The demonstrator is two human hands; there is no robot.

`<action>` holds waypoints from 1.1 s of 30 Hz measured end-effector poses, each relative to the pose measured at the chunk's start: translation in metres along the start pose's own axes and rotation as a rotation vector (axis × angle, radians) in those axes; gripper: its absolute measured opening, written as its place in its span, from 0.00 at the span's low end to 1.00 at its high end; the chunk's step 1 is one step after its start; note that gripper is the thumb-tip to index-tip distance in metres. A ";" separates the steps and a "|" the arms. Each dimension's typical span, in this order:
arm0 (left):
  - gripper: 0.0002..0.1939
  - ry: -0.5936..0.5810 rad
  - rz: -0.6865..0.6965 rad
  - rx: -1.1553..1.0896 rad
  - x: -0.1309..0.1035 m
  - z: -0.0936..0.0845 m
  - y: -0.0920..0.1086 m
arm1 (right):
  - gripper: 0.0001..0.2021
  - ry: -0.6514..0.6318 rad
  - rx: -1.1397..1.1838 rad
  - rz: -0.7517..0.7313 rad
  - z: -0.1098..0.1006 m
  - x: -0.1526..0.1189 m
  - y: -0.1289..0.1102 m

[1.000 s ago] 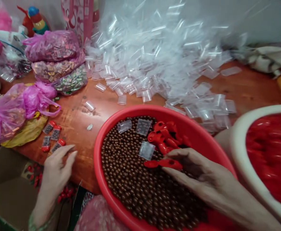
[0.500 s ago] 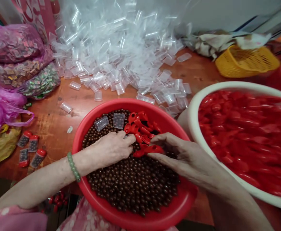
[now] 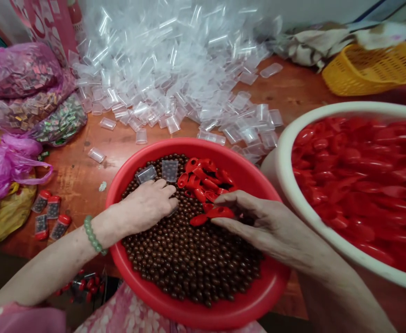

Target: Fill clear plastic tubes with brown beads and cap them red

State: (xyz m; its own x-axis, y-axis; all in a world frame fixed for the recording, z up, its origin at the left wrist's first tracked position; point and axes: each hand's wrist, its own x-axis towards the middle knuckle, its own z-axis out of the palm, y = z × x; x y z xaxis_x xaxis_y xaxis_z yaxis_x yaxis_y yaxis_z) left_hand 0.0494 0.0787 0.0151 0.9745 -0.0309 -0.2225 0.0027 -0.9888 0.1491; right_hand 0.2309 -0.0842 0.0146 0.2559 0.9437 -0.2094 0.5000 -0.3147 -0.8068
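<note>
My left hand is closed over the brown balls, fingers pointing down. A clear edge of a small plastic container shows beneath its fingertips; the rest is hidden. Between the thumb and fingers of my right hand is a red spoon-shaped plastic piece. Another red piece lies against its left end. Both hands are inside a red basin holding the balls. Behind them, a heap of red pieces and two clear containers rest on the balls.
A white tub full of red pieces stands at the right. Clear containers are piled along the back. At left lie filled red-capped containers and bags of small packets. A yellow basket sits back right.
My left hand has drawn back leftward, away from the red pieces. The right hand still holds its red piece in nearly the same place. The view has shifted slightly.
</note>
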 end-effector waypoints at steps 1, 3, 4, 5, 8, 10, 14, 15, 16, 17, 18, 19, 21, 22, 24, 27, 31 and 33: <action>0.11 -0.010 -0.005 0.058 0.002 -0.001 0.005 | 0.14 -0.005 -0.003 0.002 0.000 0.000 0.000; 0.11 -0.025 0.012 0.138 0.005 -0.002 0.019 | 0.14 -0.019 -0.006 0.008 0.000 -0.001 -0.001; 0.11 -0.026 0.039 0.156 0.006 -0.002 0.026 | 0.14 -0.025 -0.007 0.011 0.000 -0.001 0.000; 0.10 -0.026 0.081 0.161 0.006 -0.002 0.032 | 0.15 -0.028 -0.006 0.014 0.000 -0.001 0.000; 0.10 -0.015 0.200 0.114 0.006 0.004 0.045 | 0.16 -0.004 0.015 0.021 0.000 -0.001 0.004; 0.10 -0.004 0.252 0.015 0.005 0.011 0.045 | 0.17 0.025 0.032 0.018 0.000 -0.001 0.007; 0.07 0.018 0.312 -0.174 0.005 0.023 0.030 | 0.16 0.045 0.085 0.008 -0.001 -0.002 0.009; 0.08 0.018 0.322 -0.247 0.005 0.023 0.026 | 0.15 0.043 0.108 0.016 -0.002 -0.002 0.008; 0.10 0.014 0.328 -0.344 0.005 0.023 0.023 | 0.15 0.043 0.134 0.027 -0.002 -0.003 0.007; 0.13 0.004 0.323 -0.455 0.005 0.022 0.020 | 0.15 0.047 0.162 0.041 -0.003 -0.003 0.005; 0.14 -0.012 0.308 -0.568 0.005 0.020 0.019 | 0.15 0.049 0.188 0.058 -0.004 -0.003 0.004; 0.14 -0.028 0.287 -0.670 0.005 0.018 0.018 | 0.15 0.053 0.212 0.076 -0.004 -0.004 0.002; 0.13 -0.043 0.248 -0.824 0.005 0.013 0.016 | 0.16 0.070 0.254 0.108 -0.005 -0.005 -0.002; 0.14 -0.038 0.236 -0.886 0.004 0.011 0.016 | 0.17 0.081 0.269 0.120 -0.006 -0.006 -0.003; 0.15 -0.008 0.227 -0.980 0.003 0.008 0.014 | 0.18 0.112 0.295 0.125 -0.007 -0.007 -0.006; 0.15 0.038 0.223 -1.039 0.001 0.006 0.012 | 0.17 0.135 0.325 0.098 -0.008 -0.008 -0.006; 0.14 0.029 0.133 -1.063 -0.002 0.006 0.012 | 0.14 0.151 0.361 0.100 -0.006 -0.008 -0.003; 0.14 0.028 0.045 -1.061 -0.002 0.007 0.012 | 0.14 0.168 0.402 0.133 -0.004 -0.008 -0.001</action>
State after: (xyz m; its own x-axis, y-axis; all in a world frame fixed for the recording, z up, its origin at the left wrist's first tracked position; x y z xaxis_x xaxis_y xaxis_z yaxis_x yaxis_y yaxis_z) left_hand 0.0456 0.0659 0.0109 0.9834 -0.0475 -0.1750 0.1474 -0.3529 0.9240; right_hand 0.2314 -0.0916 0.0195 0.4437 0.8577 -0.2598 0.1013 -0.3360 -0.9364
